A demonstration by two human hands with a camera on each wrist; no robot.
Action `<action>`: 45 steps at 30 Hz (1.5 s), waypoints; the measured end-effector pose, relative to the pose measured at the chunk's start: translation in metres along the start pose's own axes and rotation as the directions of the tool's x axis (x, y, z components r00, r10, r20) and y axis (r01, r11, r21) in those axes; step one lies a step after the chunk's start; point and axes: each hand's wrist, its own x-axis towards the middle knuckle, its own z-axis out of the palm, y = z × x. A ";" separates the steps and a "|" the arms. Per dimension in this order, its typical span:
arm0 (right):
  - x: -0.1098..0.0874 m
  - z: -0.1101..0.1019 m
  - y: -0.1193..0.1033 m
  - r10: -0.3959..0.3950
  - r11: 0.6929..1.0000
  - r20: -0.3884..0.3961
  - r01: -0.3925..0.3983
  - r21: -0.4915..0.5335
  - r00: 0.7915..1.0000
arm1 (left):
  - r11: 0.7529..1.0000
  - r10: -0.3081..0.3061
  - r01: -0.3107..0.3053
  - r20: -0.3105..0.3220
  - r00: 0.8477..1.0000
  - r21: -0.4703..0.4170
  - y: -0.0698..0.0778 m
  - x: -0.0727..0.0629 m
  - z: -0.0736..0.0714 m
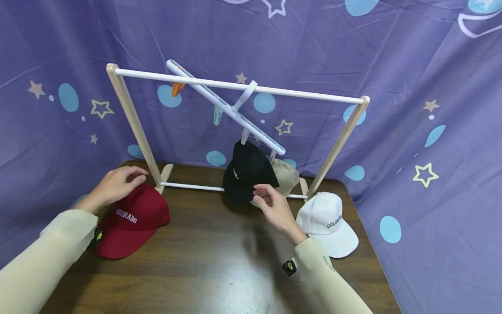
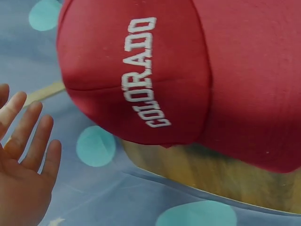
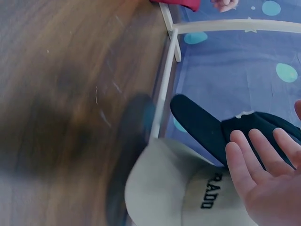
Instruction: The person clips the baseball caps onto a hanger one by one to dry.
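A red cap point(image 1: 135, 213) lettered COLORADO sits at the table's left. Just above its crown is my left hand point(image 1: 117, 185); in the left wrist view its fingers point(image 2: 35, 136) are spread beside the cap, holding nothing. A black cap point(image 1: 248, 172) hangs by a clip from a white bar hanger point(image 1: 225, 107), with a beige cap point(image 1: 287, 175) clipped behind it. In front of the black cap my right hand point(image 1: 276, 209) has its fingers loosely extended and holds nothing. Whether it touches the black cap is hard to tell. The beige cap point(image 3: 188, 188) appears below the black one in the right wrist view.
The hanger hooks over the white top rail point(image 1: 313, 95) of a wooden-legged rack and tilts down to the right. An orange clip point(image 1: 177, 88) and a pale green clip point(image 1: 217, 115) hang from it. A white cap point(image 1: 329, 224) sits right on the brown table point(image 1: 219, 270).
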 end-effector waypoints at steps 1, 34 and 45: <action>-0.001 0.003 0.001 0.001 1.000 0.004 -0.001 0.003 1.000 | 1.000 -0.010 0.010 0.007 1.000 -0.003 -0.002 0.000 0.001; -0.012 0.103 0.004 0.200 0.973 0.128 -0.212 0.088 0.971 | 0.993 0.003 0.030 0.282 0.959 -0.114 -0.046 0.004 0.036; -0.010 0.114 0.009 0.237 0.963 0.141 -0.251 0.094 0.961 | 0.998 0.052 -0.040 0.227 0.972 -0.057 -0.048 0.003 0.041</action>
